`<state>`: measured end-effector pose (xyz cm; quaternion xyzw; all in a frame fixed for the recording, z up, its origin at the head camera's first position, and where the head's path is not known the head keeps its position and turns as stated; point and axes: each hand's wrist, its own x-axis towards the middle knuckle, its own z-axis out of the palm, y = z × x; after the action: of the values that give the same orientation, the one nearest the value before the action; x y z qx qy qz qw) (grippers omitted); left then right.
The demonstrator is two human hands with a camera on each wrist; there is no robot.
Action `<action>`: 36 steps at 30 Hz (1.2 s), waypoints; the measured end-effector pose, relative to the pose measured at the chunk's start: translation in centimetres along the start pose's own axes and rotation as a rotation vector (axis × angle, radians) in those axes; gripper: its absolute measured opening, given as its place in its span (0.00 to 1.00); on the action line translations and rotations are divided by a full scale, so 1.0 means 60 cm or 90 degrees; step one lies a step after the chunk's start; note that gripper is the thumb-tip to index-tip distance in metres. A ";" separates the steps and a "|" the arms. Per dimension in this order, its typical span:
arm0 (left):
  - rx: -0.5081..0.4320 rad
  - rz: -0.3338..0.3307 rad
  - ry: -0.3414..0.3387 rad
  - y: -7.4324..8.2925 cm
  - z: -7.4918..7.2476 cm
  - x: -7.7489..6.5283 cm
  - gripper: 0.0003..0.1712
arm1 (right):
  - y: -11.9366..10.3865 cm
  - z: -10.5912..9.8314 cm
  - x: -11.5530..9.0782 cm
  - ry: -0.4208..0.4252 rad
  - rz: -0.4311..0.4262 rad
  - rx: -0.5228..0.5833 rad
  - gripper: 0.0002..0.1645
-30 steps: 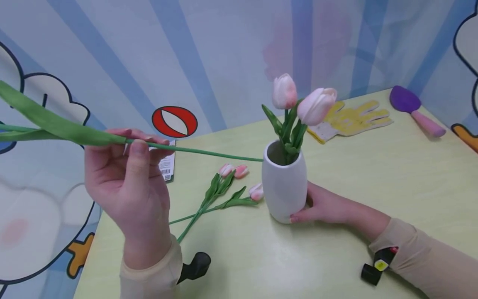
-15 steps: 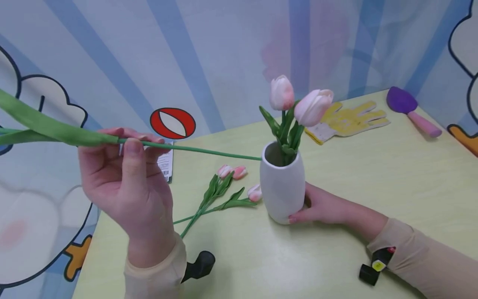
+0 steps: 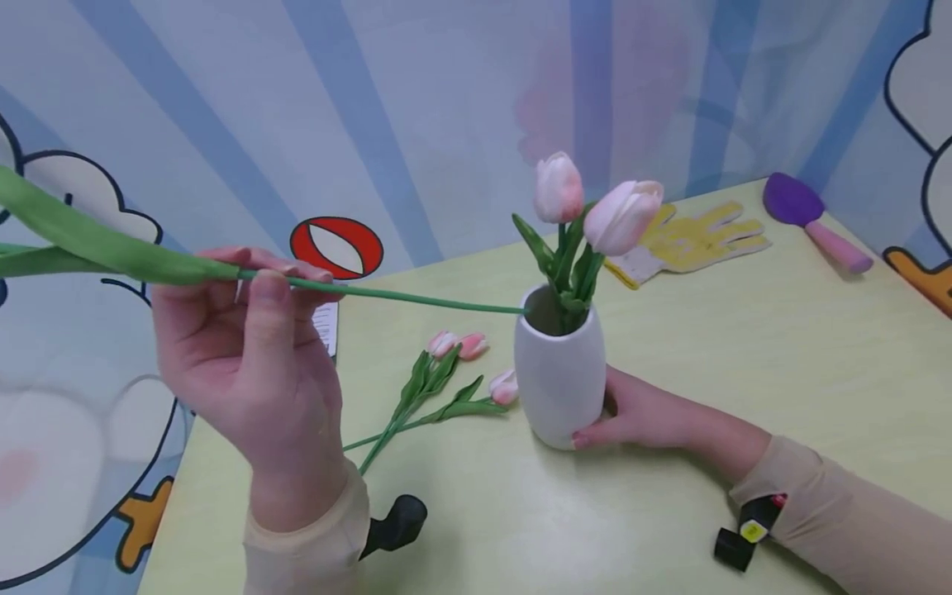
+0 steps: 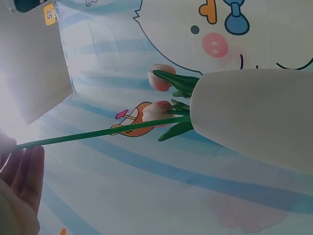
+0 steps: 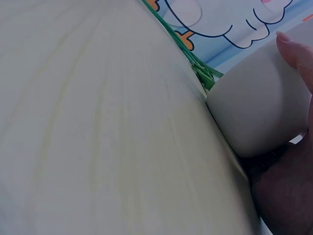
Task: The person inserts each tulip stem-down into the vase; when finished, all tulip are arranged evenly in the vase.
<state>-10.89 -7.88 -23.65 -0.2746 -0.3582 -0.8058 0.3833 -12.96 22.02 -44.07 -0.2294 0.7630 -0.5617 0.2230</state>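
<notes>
With thumb and fingertips my left hand pinches a green flower stem just below its long leaves; the flower head lies outside the head view. Held nearly level, the stem has its free end at the mouth of a white vase. The left wrist view also shows the stem running to the vase. Low on its right side my right hand grips the vase, most fingers hidden behind it. Two pink-white tulips stand in it.
Several tulips lie crossed on the table, left of the vase. Behind are a yellow-white work glove and a purple scoop with a pink handle. A printed card is partly hidden behind my left hand. A cartoon backdrop borders the table.
The free end of the stem has shifted from the vase's outer left edge to just over its rim. My right hand keeps its grip on the vase. The head view has shifted slightly.
</notes>
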 end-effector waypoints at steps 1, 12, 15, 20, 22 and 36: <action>-0.002 -0.003 -0.003 -0.002 0.001 0.002 0.15 | 0.000 0.000 -0.001 0.001 0.002 0.001 0.57; 0.000 -0.033 -0.068 -0.019 0.013 0.007 0.14 | -0.009 0.005 0.002 -0.001 -0.018 -0.008 0.55; 0.009 -0.030 -0.076 -0.024 0.015 0.005 0.14 | -0.009 0.004 0.003 -0.006 -0.019 -0.011 0.55; 0.032 -0.043 -0.099 -0.033 0.015 -0.004 0.13 | -0.002 0.003 0.002 -0.006 -0.013 -0.019 0.54; 0.047 -0.047 -0.108 -0.038 0.016 -0.007 0.12 | 0.002 0.002 0.001 -0.004 -0.008 -0.020 0.54; 0.116 -0.069 -0.192 -0.059 0.022 -0.021 0.11 | 0.002 -0.004 -0.005 0.006 -0.002 -0.009 0.54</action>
<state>-12.86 -4.71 -25.08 -0.3367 -0.4976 -0.7391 0.3047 -12.89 22.40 -44.09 -0.2297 0.7673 -0.5580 0.2170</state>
